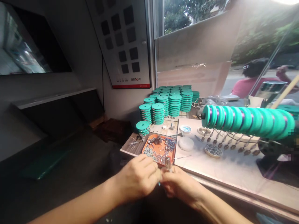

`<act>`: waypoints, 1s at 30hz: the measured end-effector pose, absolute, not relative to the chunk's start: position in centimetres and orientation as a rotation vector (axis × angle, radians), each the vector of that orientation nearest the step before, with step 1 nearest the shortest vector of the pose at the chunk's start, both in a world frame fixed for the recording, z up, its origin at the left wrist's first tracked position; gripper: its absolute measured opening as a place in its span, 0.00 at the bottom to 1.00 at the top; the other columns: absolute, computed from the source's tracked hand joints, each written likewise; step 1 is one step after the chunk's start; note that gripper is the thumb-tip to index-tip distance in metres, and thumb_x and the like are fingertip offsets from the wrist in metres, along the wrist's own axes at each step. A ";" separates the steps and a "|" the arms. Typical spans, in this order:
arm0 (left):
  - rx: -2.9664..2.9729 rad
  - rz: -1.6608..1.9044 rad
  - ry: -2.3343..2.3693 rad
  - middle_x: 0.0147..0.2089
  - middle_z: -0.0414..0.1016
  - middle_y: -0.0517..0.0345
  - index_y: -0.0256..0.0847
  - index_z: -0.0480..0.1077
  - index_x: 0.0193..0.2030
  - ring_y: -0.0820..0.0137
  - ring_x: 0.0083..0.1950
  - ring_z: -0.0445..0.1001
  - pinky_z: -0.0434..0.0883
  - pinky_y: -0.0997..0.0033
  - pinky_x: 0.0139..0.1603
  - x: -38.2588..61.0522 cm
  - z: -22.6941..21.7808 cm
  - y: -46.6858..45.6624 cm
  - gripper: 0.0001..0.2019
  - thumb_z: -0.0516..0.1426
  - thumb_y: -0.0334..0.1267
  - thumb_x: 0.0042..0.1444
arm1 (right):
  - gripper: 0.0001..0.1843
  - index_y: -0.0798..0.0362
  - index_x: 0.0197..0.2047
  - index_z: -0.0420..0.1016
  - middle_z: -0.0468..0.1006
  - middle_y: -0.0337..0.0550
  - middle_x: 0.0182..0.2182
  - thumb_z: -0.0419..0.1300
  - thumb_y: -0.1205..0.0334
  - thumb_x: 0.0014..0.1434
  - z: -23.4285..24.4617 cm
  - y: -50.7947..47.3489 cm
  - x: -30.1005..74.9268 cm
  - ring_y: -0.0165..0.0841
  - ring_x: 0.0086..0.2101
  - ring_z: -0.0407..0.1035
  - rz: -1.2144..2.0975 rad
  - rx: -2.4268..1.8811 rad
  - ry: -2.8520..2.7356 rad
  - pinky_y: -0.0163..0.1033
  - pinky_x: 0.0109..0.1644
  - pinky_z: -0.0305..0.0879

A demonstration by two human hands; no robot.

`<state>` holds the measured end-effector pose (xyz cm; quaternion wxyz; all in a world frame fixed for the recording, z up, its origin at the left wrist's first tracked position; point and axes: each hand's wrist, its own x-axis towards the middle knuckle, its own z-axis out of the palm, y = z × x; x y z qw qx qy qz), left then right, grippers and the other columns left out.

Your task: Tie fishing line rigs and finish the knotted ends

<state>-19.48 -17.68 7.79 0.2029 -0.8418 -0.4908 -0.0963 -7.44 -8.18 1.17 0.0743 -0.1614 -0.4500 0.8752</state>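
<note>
My left hand (142,175) is closed, its fingertips pinched together against those of my right hand. Whatever it pinches is hidden, though a tiny blue bit shows just below the fingertips. My right hand (178,183) is wrapped around a small metal-topped object (168,162) that sticks up above the thumb; its kind is unclear. Both hands are in front of the table edge, just short of an orange tray (173,155) holding small metal fittings and dark blue pieces.
Stacks of green foam discs (175,102) stand at the back. On the right, a row of green discs (243,119) sits on a horizontal spindle with metal swivels hanging below. A dish of metal parts (213,151), a round white lid (186,144) and a white cup (185,129) rest on the board.
</note>
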 end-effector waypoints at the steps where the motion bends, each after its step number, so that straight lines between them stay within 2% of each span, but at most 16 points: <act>1: -2.278 -0.489 -1.590 0.29 0.71 0.53 0.33 0.71 0.34 0.66 0.31 0.68 0.63 0.65 0.31 -19.4 7.4 -17.9 0.07 0.51 0.27 0.54 | 0.10 0.54 0.14 0.63 0.57 0.29 0.08 0.59 0.65 0.41 1.1 -8.1 -7.3 0.21 0.13 0.47 2.603 -0.488 -1.336 0.32 0.18 0.41; 3: -2.021 -1.084 -2.158 0.33 0.72 0.52 0.35 0.71 0.36 0.67 0.34 0.68 0.64 0.68 0.34 -19.0 6.2 -18.3 0.07 0.53 0.30 0.53 | 0.07 0.54 0.18 0.67 0.57 0.28 0.09 0.61 0.64 0.41 1.0 -8.0 -7.0 0.21 0.13 0.47 2.547 -0.517 -1.306 0.32 0.19 0.40; 6: -1.579 -2.109 -2.811 0.30 0.69 0.56 0.35 0.72 0.34 0.74 0.28 0.63 0.60 0.75 0.27 -17.8 4.0 -18.8 0.08 0.57 0.38 0.51 | 0.07 0.56 0.23 0.69 0.57 0.27 0.09 0.63 0.63 0.42 0.8 -8.0 -6.4 0.21 0.14 0.47 2.464 -0.540 -1.291 0.32 0.20 0.41; 9: -1.383 -3.053 -2.713 0.27 0.65 0.58 0.33 0.73 0.32 0.78 0.26 0.57 0.55 0.79 0.23 -16.3 2.2 -18.8 0.12 0.59 0.41 0.48 | 0.08 0.57 0.24 0.69 0.64 0.31 0.11 0.63 0.62 0.43 0.8 -8.4 -6.0 0.21 0.15 0.52 2.403 -0.503 -1.368 0.32 0.21 0.42; 12: -1.222 -3.581 -2.353 0.24 0.64 0.57 0.31 0.73 0.29 0.78 0.25 0.55 0.53 0.80 0.22 -15.2 1.2 -18.4 0.11 0.60 0.40 0.47 | 0.09 0.57 0.24 0.69 0.70 0.35 0.13 0.63 0.60 0.43 0.8 -8.8 -5.8 0.22 0.15 0.56 2.397 -0.506 -1.392 0.31 0.20 0.42; 16: -0.982 -3.745 -2.263 0.23 0.67 0.55 0.29 0.73 0.27 0.80 0.22 0.55 0.51 0.81 0.21 -14.7 0.9 -18.0 0.10 0.62 0.37 0.45 | 0.09 0.57 0.24 0.68 0.72 0.38 0.13 0.62 0.61 0.44 0.6 -9.0 -5.7 0.23 0.15 0.59 2.410 -0.520 -1.371 0.30 0.20 0.44; 22: -0.673 -3.735 -2.244 0.19 0.64 0.59 0.31 0.69 0.18 0.79 0.21 0.60 0.51 0.80 0.21 -14.1 0.4 -17.8 0.13 0.66 0.38 0.38 | 0.09 0.57 0.23 0.69 0.71 0.37 0.13 0.62 0.61 0.43 -0.1 -9.3 -5.7 0.23 0.14 0.59 2.430 -0.564 -1.237 0.30 0.18 0.44; 26: -0.450 -3.725 -2.148 0.17 0.61 0.63 0.32 0.69 0.17 0.81 0.19 0.56 0.51 0.80 0.20 -13.4 -0.2 -17.6 0.14 0.67 0.39 0.35 | 0.08 0.56 0.23 0.67 0.69 0.35 0.14 0.61 0.61 0.45 -0.3 -10.0 -5.7 0.23 0.15 0.59 2.470 -0.619 -1.037 0.30 0.20 0.47; 30: -0.469 -3.660 -2.090 0.18 0.62 0.63 0.32 0.69 0.17 0.81 0.20 0.55 0.51 0.80 0.21 -12.9 -0.7 -17.5 0.14 0.68 0.40 0.34 | 0.10 0.56 0.23 0.66 0.67 0.34 0.14 0.62 0.60 0.44 -0.7 -10.3 -5.7 0.23 0.14 0.58 2.461 -0.607 -1.014 0.31 0.20 0.46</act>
